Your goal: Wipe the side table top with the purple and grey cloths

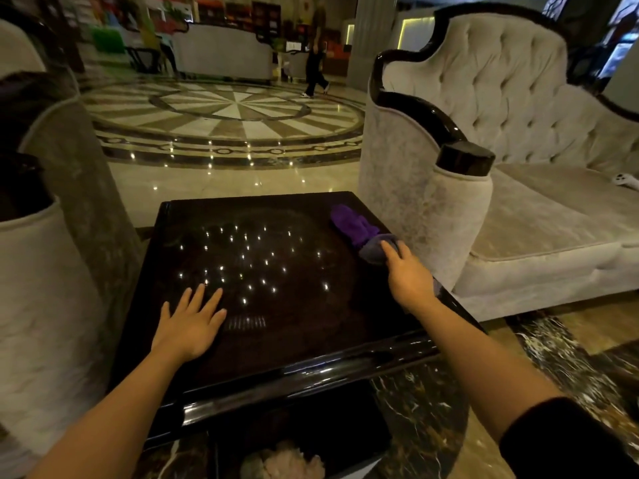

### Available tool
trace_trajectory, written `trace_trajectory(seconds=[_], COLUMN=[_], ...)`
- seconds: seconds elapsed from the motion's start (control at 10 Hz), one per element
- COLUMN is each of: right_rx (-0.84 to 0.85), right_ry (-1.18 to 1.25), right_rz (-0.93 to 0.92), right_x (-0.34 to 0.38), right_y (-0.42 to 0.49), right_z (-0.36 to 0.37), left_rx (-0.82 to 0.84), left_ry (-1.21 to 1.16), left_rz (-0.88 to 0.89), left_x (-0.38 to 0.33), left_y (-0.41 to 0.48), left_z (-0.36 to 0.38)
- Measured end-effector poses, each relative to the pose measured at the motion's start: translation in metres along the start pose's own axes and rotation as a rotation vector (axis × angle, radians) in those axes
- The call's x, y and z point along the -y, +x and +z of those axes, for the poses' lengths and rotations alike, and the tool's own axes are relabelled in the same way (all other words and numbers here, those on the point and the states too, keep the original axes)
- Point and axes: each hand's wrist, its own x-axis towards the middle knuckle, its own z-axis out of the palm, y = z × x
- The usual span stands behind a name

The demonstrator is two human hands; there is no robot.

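Observation:
The side table [276,305] has a glossy black square top that mirrors many small ceiling lights. A purple cloth [352,224] lies crumpled near the top's far right edge. A grey cloth [371,252] lies bunched right beside it, touching its near end. My right hand [408,274] rests on the grey cloth with its fingers curled over it. My left hand [192,323] lies flat on the near left part of the top, fingers spread, holding nothing.
A cream tufted sofa [518,140] with dark wood trim stands close against the table's right side. Another upholstered armchair [48,271] flanks the left. A person [316,50] walks across the patterned marble floor far behind. A white controller [626,180] lies on the sofa seat.

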Motion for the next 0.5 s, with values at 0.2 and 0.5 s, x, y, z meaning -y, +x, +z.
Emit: trace_trajectory(seconds=[0.2,0.5], right_rx=[0.444,0.429], right_ry=[-0.049,-0.005], right_rz=[0.145,0.047], right_x=[-0.019,0.012], right_y=[0.0,-0.017], right_z=[0.032,0.017], left_rx=[0.01,0.075], left_ry=[0.012,-0.068], left_rz=[0.005,0.004], left_x=[-0.001,-0.003], left_y=[0.001,-0.002], left_z=[0.001,-0.009])
